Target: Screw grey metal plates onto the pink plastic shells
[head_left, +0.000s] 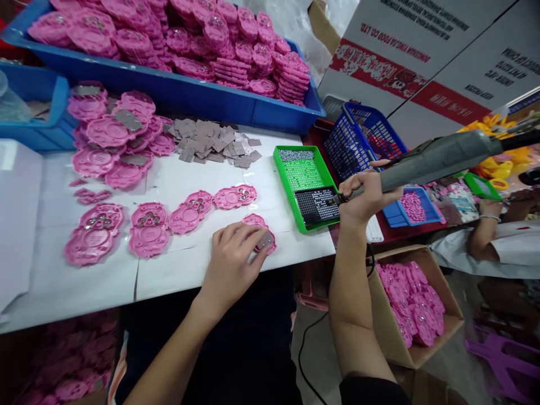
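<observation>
My left hand (234, 256) rests at the table's front edge, its fingers curled over a pink plastic casing (253, 220) and holding it down. A grey metal plate (265, 241) lies on that casing beside my fingertips. My right hand (361, 194) is wrapped around a grey electric screwdriver (434, 163), which is tilted with its tip down at the black perforated screw plate (310, 208). This plate sits in the front end of a green tray (289, 188), with loose screws (296, 155) at the far end. Several pink casings (192, 211) with metal contacts lie in a row to the left.
Behind the row are a heap of grey metal plates (211, 140) and piled casings (113, 132). A long blue bin (189, 90) of stacked casings spans the back. Rightward stand a blue basket (346, 140), a carton (447, 315) of casings and another person's arm (489, 225).
</observation>
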The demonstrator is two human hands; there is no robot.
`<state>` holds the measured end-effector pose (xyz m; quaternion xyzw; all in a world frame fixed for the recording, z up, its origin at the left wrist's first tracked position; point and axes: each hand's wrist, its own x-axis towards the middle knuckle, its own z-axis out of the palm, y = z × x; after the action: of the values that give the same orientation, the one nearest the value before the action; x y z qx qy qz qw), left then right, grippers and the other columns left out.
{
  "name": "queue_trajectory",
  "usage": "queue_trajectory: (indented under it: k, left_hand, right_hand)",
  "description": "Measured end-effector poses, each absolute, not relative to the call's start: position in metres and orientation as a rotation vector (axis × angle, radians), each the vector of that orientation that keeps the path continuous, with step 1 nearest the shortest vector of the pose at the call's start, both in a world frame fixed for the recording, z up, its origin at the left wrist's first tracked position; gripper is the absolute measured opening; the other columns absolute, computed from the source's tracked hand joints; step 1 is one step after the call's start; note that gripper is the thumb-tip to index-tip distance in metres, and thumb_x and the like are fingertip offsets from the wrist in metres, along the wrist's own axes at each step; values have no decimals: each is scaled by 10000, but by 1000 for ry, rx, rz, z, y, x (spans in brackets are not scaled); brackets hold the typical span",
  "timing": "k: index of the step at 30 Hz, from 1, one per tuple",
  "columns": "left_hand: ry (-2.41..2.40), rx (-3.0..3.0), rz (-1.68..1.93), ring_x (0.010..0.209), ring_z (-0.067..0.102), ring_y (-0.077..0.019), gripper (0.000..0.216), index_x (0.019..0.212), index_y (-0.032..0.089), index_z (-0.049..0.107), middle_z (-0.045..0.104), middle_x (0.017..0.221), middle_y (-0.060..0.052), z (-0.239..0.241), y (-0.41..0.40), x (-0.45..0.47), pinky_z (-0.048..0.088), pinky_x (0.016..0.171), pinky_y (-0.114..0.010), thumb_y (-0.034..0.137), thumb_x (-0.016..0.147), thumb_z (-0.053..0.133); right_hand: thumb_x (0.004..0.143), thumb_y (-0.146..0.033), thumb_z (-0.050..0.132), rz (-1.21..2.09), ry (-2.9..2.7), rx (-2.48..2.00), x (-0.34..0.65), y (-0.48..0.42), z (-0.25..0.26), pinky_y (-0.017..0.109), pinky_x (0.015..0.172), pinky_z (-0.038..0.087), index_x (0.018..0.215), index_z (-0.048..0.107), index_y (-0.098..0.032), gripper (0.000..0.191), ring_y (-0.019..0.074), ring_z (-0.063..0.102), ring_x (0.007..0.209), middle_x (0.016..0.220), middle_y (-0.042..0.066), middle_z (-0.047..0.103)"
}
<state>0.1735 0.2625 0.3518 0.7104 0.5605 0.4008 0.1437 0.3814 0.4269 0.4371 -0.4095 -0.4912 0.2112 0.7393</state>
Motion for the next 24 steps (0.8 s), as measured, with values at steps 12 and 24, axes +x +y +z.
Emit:
queue_trajectory:
  k: [12,24]
  left_hand:
    - [1505,2134,1056,1291,598,-319,316,1260,246,655,754,1253,-62,355,262,171,351,1026,-513,139,971,582]
    - [1487,2094,1046,1229,633,-282,151,1125,251,704,774,1155,-47,359,263,172,332,987,-477,259,1002,617]
  right_hand:
    - [676,-131,539,528,-1063,-885,384,431,431,234,340,309,893,539,-254,249,107,331,318,451,-120,401]
    - [672,-129,533,540,-1071,-897,383,434,427,232,338,310,808,486,-249,188,100,328,310,441,-121,383]
